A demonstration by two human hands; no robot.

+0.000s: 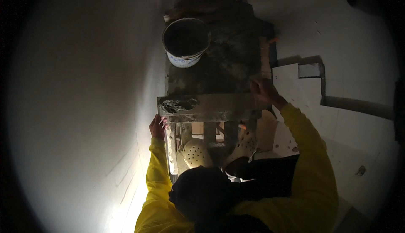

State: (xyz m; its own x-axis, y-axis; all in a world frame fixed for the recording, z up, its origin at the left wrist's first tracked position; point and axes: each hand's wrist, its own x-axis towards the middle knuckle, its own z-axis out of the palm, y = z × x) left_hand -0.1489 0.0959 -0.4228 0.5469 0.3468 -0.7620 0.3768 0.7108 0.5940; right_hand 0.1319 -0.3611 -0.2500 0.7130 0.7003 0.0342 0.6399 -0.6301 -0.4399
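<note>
A grey board (219, 105), with a rough dark patch near its left end, lies crosswise at the near end of a dark, dusty platform (228, 64). My left hand (158, 125) has its fingers curled at the board's lower left corner, gripping it. My right hand (264, 90) is at the board's upper right end with fingers bent in; what they hold is too dark to make out. A bucket (182, 58) with dried splashes stands on the platform, toward the upper left. Pale perforated clogs (195, 153) on my feet rest on wooden slats (209, 131) below the board.
A white wall (93, 85) runs close along my left, lit brightly low down. To the right is a pale surface (354, 140) with stepped, cut-out edges (310, 69). Small orange items (272, 39) show at the platform's right side, and more wooden pieces stick out at the far end.
</note>
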